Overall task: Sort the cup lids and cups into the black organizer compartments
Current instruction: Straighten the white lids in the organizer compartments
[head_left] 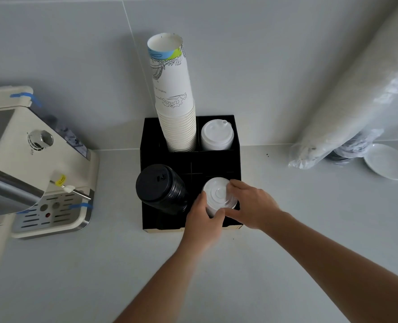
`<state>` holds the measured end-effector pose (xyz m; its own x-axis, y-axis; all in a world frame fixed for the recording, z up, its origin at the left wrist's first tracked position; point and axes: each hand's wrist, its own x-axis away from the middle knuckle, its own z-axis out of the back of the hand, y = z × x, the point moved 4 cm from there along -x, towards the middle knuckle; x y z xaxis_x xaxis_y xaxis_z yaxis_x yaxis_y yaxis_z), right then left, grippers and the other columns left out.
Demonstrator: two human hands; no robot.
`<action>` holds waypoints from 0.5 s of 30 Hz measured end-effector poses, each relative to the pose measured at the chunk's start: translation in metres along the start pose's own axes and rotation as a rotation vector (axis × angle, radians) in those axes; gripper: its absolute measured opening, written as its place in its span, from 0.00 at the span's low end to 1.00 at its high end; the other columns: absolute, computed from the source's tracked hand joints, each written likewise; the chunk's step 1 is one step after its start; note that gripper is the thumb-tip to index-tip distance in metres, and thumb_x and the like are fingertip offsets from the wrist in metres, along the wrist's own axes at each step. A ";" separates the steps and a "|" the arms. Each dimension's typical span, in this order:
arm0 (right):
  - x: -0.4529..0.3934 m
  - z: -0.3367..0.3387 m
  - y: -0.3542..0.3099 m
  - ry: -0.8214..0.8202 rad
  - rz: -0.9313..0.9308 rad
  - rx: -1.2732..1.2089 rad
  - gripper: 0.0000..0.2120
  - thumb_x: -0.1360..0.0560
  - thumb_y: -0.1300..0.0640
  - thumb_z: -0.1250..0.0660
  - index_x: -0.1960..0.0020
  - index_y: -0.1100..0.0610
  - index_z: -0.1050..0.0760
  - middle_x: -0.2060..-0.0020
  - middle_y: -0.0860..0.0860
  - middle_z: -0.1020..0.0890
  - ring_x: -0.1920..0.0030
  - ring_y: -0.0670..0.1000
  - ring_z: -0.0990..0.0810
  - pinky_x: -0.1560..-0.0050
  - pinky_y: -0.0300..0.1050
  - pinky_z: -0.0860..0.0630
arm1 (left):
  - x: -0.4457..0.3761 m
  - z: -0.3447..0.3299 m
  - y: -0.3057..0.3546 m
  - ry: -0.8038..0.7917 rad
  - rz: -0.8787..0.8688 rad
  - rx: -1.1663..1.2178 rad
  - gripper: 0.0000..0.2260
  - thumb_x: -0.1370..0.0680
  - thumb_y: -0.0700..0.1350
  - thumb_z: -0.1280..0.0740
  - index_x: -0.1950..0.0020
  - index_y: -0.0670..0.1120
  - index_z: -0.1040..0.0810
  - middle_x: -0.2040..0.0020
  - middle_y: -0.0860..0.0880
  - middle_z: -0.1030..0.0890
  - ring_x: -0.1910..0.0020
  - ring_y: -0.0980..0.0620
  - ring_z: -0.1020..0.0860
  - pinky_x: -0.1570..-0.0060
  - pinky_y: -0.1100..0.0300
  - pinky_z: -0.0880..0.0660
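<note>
A black organizer [214, 163] stands against the wall on the white counter. Its back left compartment holds a tall stack of printed paper cups [173, 94]. White spouted lids [216, 135] fill the back right compartment. A stack of black lids [159, 188] sits in the front left compartment. A stack of clear flat lids [219, 194] is in the front right compartment. My left hand [202, 221] grips that stack from the near left side. My right hand [249, 203] holds it from the right, fingers over its top edge.
A cream espresso machine [30, 164] with a steam wand stands at the left. At the right, long plastic-wrapped sleeves [356, 101] lean against the wall, with a white saucer [387, 160] and a bagged dark stack beside them.
</note>
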<state>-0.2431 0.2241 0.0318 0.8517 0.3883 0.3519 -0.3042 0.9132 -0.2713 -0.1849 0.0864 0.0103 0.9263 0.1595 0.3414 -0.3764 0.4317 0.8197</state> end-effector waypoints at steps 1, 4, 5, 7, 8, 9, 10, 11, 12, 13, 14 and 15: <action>0.000 -0.001 0.001 0.011 -0.014 -0.002 0.28 0.28 0.32 0.37 0.38 0.50 0.29 0.38 0.39 0.28 0.58 0.52 0.24 0.60 0.46 0.26 | -0.002 0.000 0.002 -0.002 0.000 -0.017 0.20 0.26 0.50 0.34 0.34 0.55 0.29 0.41 0.58 0.22 0.42 0.57 0.25 0.43 0.61 0.29; -0.001 0.001 -0.004 0.015 -0.041 0.012 0.27 0.29 0.32 0.36 0.42 0.53 0.28 0.44 0.42 0.27 0.60 0.53 0.25 0.62 0.46 0.30 | -0.007 0.000 0.003 -0.006 0.037 -0.050 0.19 0.26 0.49 0.33 0.35 0.52 0.28 0.42 0.54 0.22 0.43 0.53 0.25 0.47 0.62 0.31; -0.002 0.003 -0.007 0.013 -0.037 0.036 0.28 0.29 0.31 0.36 0.42 0.54 0.28 0.45 0.44 0.27 0.59 0.53 0.25 0.61 0.46 0.29 | -0.007 0.000 0.003 -0.015 0.044 -0.051 0.20 0.27 0.50 0.33 0.35 0.52 0.28 0.42 0.53 0.22 0.43 0.52 0.24 0.47 0.60 0.29; -0.003 0.006 -0.014 0.015 -0.008 0.101 0.30 0.28 0.32 0.36 0.40 0.55 0.28 0.46 0.47 0.27 0.52 0.53 0.24 0.57 0.47 0.27 | -0.007 0.000 0.002 -0.033 0.054 -0.052 0.21 0.26 0.50 0.33 0.34 0.53 0.29 0.42 0.54 0.22 0.43 0.52 0.24 0.46 0.59 0.27; -0.004 0.008 -0.016 0.019 0.011 0.135 0.29 0.28 0.33 0.36 0.38 0.55 0.28 0.44 0.48 0.26 0.48 0.53 0.25 0.52 0.47 0.26 | -0.007 0.001 0.001 -0.041 0.061 -0.046 0.20 0.26 0.50 0.33 0.34 0.53 0.29 0.43 0.54 0.22 0.44 0.54 0.24 0.47 0.60 0.27; -0.005 0.010 -0.018 0.024 0.030 0.168 0.29 0.27 0.34 0.36 0.37 0.55 0.28 0.43 0.49 0.26 0.45 0.53 0.27 0.47 0.48 0.26 | -0.007 0.002 0.000 -0.048 0.064 -0.034 0.19 0.26 0.50 0.33 0.35 0.54 0.28 0.44 0.53 0.21 0.46 0.56 0.24 0.49 0.61 0.28; -0.005 0.012 -0.018 0.030 0.047 0.200 0.29 0.26 0.36 0.36 0.35 0.55 0.28 0.41 0.49 0.26 0.42 0.53 0.28 0.43 0.48 0.28 | -0.007 0.003 -0.001 -0.050 0.062 -0.014 0.17 0.26 0.49 0.34 0.37 0.54 0.27 0.45 0.52 0.20 0.49 0.57 0.24 0.50 0.61 0.28; -0.007 0.014 -0.018 0.039 0.064 0.222 0.29 0.26 0.37 0.36 0.34 0.55 0.28 0.39 0.49 0.26 0.40 0.53 0.29 0.39 0.48 0.30 | -0.007 0.004 -0.002 -0.050 0.058 0.009 0.16 0.25 0.48 0.35 0.37 0.55 0.27 0.44 0.50 0.19 0.50 0.58 0.25 0.51 0.62 0.28; -0.007 0.015 -0.018 0.045 0.082 0.228 0.29 0.26 0.37 0.35 0.34 0.55 0.28 0.36 0.49 0.27 0.38 0.53 0.30 0.37 0.48 0.31 | -0.006 0.005 -0.002 -0.051 0.052 0.029 0.16 0.25 0.48 0.36 0.38 0.55 0.27 0.44 0.50 0.19 0.51 0.59 0.26 0.51 0.62 0.27; -0.008 0.014 -0.018 0.045 0.103 0.224 0.29 0.26 0.38 0.35 0.33 0.55 0.28 0.33 0.49 0.28 0.36 0.53 0.30 0.35 0.49 0.33 | -0.006 0.006 -0.002 -0.054 0.047 0.038 0.16 0.25 0.47 0.37 0.38 0.56 0.27 0.43 0.50 0.20 0.51 0.60 0.26 0.50 0.62 0.27; -0.009 0.014 -0.018 0.034 0.122 0.217 0.29 0.26 0.38 0.35 0.32 0.55 0.29 0.30 0.49 0.29 0.34 0.53 0.30 0.34 0.49 0.33 | -0.005 0.006 -0.003 -0.058 0.046 0.040 0.16 0.25 0.47 0.37 0.38 0.56 0.27 0.43 0.50 0.20 0.51 0.60 0.27 0.48 0.61 0.27; -0.010 0.013 -0.018 0.017 0.136 0.210 0.30 0.26 0.39 0.35 0.31 0.55 0.30 0.28 0.50 0.30 0.33 0.54 0.29 0.34 0.49 0.33 | -0.006 0.007 -0.004 -0.061 0.047 0.041 0.16 0.25 0.47 0.38 0.37 0.56 0.27 0.42 0.50 0.20 0.49 0.60 0.26 0.46 0.59 0.26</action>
<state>-0.2514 0.2058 0.0445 0.8031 0.5091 0.3096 -0.4971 0.8590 -0.1228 -0.1888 0.0779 0.0079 0.9054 0.1242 0.4059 -0.4208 0.3884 0.8198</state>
